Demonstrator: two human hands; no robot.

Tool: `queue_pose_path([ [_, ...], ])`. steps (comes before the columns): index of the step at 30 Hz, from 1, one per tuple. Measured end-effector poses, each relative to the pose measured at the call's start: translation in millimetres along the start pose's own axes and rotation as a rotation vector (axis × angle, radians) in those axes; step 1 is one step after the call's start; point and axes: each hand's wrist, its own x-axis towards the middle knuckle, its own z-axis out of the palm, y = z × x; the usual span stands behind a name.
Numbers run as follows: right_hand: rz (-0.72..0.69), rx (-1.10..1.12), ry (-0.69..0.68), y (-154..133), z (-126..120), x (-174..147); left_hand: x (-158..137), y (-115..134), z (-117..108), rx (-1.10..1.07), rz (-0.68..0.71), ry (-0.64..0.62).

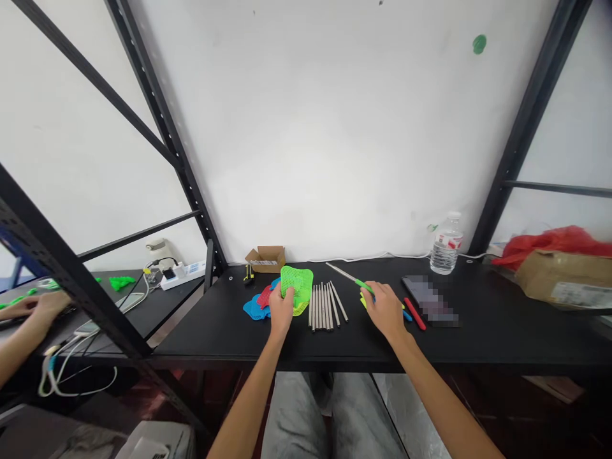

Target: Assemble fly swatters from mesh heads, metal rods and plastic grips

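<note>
My left hand [282, 310] grips a green mesh fly swatter head [297, 284], held up with its face toward me. Under and beside it lie blue [255, 308] and red [264, 297] mesh heads, with a yellow one [301, 309] partly hidden. In my right hand [384, 307] is a thin metal rod with a green handle [366, 286], its bare end pointing up and left. Several metal rods [321, 307] lie side by side between my hands. Yellow and blue handles [407, 315] show partly beneath my right hand, and a red handle [414, 313] lies to its right.
Behind the mesh heads stand an open cardboard box [268, 260] and a small black-and-yellow object [248, 275]. A phone [428, 299] and a water bottle [446, 245] are on the right. A co-worker's hands [45, 306] are at the left table, near a power strip [184, 275]. Black posts flank the table.
</note>
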Motion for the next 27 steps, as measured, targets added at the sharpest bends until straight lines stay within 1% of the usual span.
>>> queue_pose_path([
  [2, -0.033, 0.040, -0.022, -5, 0, -4, -6, -9, 11, -0.234, -0.154, 0.001],
  [3, -0.042, 0.052, -0.036, -6, 1, -6, -7, -13, 14, -0.305, -0.185, 0.007],
  [6, -0.051, 0.074, -0.072, -10, 3, -9, -8, -21, 17, -0.407, -0.176, -0.005],
  [9, -0.040, 0.096, -0.083, -11, 3, -10, -9, -24, 15, -0.435, -0.160, -0.023],
  [14, -0.038, 0.132, -0.100, -13, 2, -10, -11, -26, 16, -0.460, -0.211, -0.061],
  [18, -0.044, 0.144, -0.099, -12, 1, -10, -12, -26, 15, -0.501, -0.234, -0.019],
  [20, -0.045, 0.149, -0.092, -11, 2, -10, -13, -27, 15, -0.492, -0.243, -0.020],
  [24, -0.048, 0.157, -0.096, -10, 3, -10, -14, -29, 15, -0.437, -0.222, -0.117],
  [25, -0.053, 0.161, -0.099, -10, 4, -10, -14, -30, 15, -0.428, -0.219, -0.124],
  [27, -0.060, 0.170, -0.102, -10, 5, -9, -13, -31, 15, -0.425, -0.223, -0.095],
])
